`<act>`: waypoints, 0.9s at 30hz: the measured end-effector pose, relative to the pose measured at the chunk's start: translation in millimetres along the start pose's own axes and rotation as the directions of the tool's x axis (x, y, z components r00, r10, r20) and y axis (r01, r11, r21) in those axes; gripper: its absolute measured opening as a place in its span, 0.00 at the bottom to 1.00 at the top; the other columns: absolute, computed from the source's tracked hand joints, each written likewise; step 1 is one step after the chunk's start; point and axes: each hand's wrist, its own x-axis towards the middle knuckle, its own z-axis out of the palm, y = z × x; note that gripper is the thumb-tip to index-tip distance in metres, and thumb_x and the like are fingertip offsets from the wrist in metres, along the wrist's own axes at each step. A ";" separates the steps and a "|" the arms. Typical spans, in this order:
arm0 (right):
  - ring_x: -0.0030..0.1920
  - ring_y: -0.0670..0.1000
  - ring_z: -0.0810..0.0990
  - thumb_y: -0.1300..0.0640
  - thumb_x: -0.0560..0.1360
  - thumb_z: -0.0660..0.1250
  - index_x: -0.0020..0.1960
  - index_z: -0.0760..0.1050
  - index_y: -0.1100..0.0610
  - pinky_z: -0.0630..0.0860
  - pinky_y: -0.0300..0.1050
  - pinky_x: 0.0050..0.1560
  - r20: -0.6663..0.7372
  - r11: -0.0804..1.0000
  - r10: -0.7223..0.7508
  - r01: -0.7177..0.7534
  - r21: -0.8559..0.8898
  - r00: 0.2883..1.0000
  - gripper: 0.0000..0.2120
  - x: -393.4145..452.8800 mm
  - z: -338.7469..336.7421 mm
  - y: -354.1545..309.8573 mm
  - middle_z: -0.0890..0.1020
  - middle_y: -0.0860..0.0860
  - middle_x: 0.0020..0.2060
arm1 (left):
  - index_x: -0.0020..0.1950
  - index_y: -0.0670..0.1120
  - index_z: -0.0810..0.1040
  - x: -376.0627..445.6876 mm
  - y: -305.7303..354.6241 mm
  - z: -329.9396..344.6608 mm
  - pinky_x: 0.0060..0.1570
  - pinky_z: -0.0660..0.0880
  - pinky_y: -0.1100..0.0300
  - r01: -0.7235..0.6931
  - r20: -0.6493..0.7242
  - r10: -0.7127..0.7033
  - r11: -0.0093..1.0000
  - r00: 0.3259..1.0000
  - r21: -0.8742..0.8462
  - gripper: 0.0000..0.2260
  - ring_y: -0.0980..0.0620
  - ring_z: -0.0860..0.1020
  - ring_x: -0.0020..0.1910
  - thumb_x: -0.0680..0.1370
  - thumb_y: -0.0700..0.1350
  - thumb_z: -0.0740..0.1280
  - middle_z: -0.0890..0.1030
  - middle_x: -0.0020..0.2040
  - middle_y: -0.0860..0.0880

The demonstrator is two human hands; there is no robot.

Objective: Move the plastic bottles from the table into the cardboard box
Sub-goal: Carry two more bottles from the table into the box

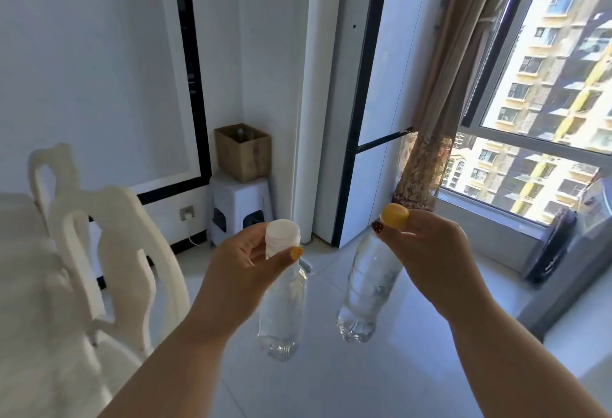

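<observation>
My left hand [238, 265] pinches the white cap of a clear plastic bottle [283, 311], which hangs down over the floor. A second clear bottle [367, 292] with a yellow cap hangs from my right hand [433, 252], which grips it by the cap. Both bottles dangle in front of me at mid-frame. The open cardboard box [245, 156] stands on a white plastic stool [236, 209] in the far corner. At least one bottle top shows inside the box.
A white table [29, 301] with two white chairs [109, 252] fills the left side. A tall white cabinet [374, 103] and brown curtain [440, 86] stand right of the box. A window ledge [490, 222] runs along the right. Tiled floor [331, 378] lies between me and the box.
</observation>
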 end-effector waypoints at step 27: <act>0.22 0.41 0.74 0.42 0.69 0.75 0.40 0.81 0.49 0.67 0.31 0.25 0.334 0.992 -0.127 0.118 0.048 0.934 0.11 568.8 258.5 99.3 0.78 0.40 0.22 | 0.60 0.52 0.82 540.2 -183.7 -13.8 0.47 0.79 0.70 0.054 -0.175 -0.022 0.983 0.984 0.178 0.25 0.60 0.85 0.52 0.65 0.58 0.75 0.87 0.51 0.59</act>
